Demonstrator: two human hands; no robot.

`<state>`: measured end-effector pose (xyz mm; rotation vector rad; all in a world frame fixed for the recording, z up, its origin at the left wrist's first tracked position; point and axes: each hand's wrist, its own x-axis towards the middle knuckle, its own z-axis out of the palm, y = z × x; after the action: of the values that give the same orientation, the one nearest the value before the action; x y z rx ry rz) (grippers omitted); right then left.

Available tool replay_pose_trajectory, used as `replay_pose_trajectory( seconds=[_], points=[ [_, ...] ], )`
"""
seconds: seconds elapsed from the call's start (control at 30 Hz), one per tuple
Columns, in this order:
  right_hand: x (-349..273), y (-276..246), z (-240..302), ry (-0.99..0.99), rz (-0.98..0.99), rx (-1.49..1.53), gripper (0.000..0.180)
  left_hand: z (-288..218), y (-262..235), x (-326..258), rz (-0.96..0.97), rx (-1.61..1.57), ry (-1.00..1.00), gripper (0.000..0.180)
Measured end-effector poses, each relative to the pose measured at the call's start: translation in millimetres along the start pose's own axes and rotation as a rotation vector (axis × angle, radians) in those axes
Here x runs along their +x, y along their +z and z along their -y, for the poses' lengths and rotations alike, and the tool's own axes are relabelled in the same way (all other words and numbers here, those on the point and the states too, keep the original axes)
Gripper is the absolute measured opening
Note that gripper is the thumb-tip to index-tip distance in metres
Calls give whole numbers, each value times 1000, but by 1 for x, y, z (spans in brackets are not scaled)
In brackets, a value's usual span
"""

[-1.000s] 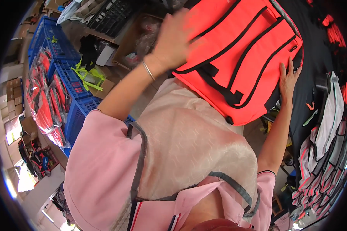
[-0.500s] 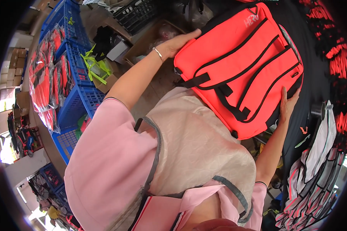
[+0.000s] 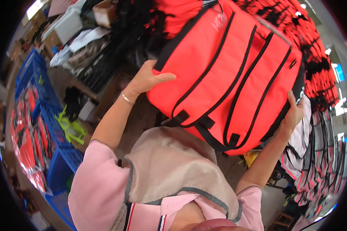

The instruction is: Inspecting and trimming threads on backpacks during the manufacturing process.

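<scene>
A bright coral-red backpack (image 3: 204,61) with black trim is held up in front of my chest, its two padded shoulder straps facing me. My left hand (image 3: 148,79) grips its left edge, the thumb lying over the front panel and the other fingers hidden behind. On the opposite edge, my right hand (image 3: 293,111) clasps the black side panel, its thumb showing and its remaining fingers partly hidden. The backpack tilts, with its top end away from me. Black webbing hangs at its lower end, near my apron (image 3: 173,158).
Blue plastic crates (image 3: 62,158) stand at left, beside red items in clear plastic (image 3: 29,134). Yellow-green straps (image 3: 71,127) lie next to them. Piles of red and black pieces (image 3: 316,57) rise at the far right, above stacked grey-white strips (image 3: 316,154).
The backpack has turned slightly and come a little lower and left in view. My left hand now shows its thumb on the front. The surroundings have shifted as my head turned.
</scene>
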<state>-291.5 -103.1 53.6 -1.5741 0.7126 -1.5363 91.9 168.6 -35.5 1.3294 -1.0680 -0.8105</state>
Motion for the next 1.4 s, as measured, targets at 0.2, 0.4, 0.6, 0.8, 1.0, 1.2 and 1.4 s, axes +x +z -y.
replay_pose_trajectory(
  seconds=[0.2, 0.4, 0.6, 0.8, 1.0, 1.2, 1.4],
  points=[
    [23, 40, 57, -291, -555, -628, 41, -48, 14, 94, -205, -332, 272, 55],
    [34, 31, 84, -369, -152, 359, 22, -82, 18, 120, -299, -338, 409, 52],
    [45, 30, 101, -151, -251, 57, 27, -102, 21, 119, -260, -309, 232, 58],
    [71, 5, 49, 63, -194, -208, 17, -94, 19, 111, -195, -274, 148, 57],
    [72, -24, -24, 254, 16, 10, 32, -81, 11, 107, -141, -257, -132, 61],
    [-2, -14, -133, 211, -44, -914, 63, 21, 28, 120, -330, 957, -94, 69],
    [-82, -3, -197, 324, 206, -1345, 64, 100, 107, 59, 98, 1250, 472, 62]
  ],
)
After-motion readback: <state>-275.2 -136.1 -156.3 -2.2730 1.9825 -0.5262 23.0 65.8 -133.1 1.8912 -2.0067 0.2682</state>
